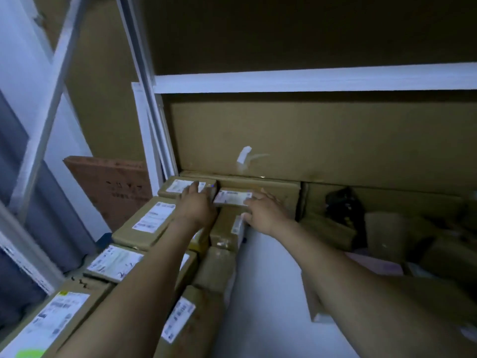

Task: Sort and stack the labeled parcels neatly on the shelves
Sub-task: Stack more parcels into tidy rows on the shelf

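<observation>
Several brown cardboard parcels with white labels lie in rows on the left part of the shelf [271, 293]. A small labeled parcel [232, 198] sits at the back between both hands. My left hand [197, 202] rests flat with straight fingers on the back-left parcel [178, 186], beside the small one. My right hand [263, 210] lies on the small parcel's right end, its thumb against the parcel [227, 228] below it. Larger labeled parcels [149, 220] [113, 262] [49, 321] line the left edge. The picture is blurred, so finger grip is hard to read.
A white shelf beam [309, 78] runs overhead, with a white upright post [147, 104] at the left. Flat cardboard sheets [309, 140] line the back. A dark bundle [340, 202] and loose brown boxes [387, 228] sit at the right. A reddish-brown carton [111, 187] stands behind the post.
</observation>
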